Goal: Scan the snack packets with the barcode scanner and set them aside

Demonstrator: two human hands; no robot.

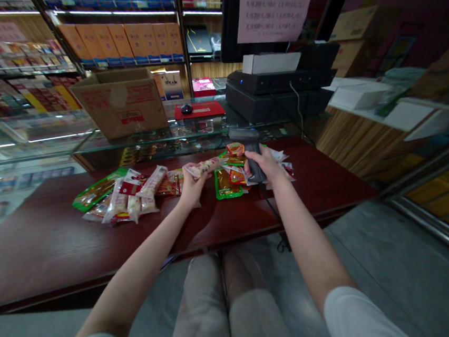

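My left hand (pixel 191 185) is closed around one end of a long pale snack packet (pixel 207 166), held level just above the dark red table (pixel 49 243). My right hand (pixel 264 165) grips the handle of a grey barcode scanner (pixel 248 144), whose head sits just right of the packet's far end. A cord runs from the scanner down over the table edge. Several snack packets lie in two groups: a pile (pixel 124 195) left of my left hand and a green and orange pile (pixel 229 181) between my hands.
Beyond the table stands a glass counter (pixel 48 148) with a cardboard box (pixel 120 101), a mouse on a red pad (pixel 198 109) and a black printer with a till (pixel 280 86). Shelves of boxed goods fill the back wall. My knees show below the table edge.
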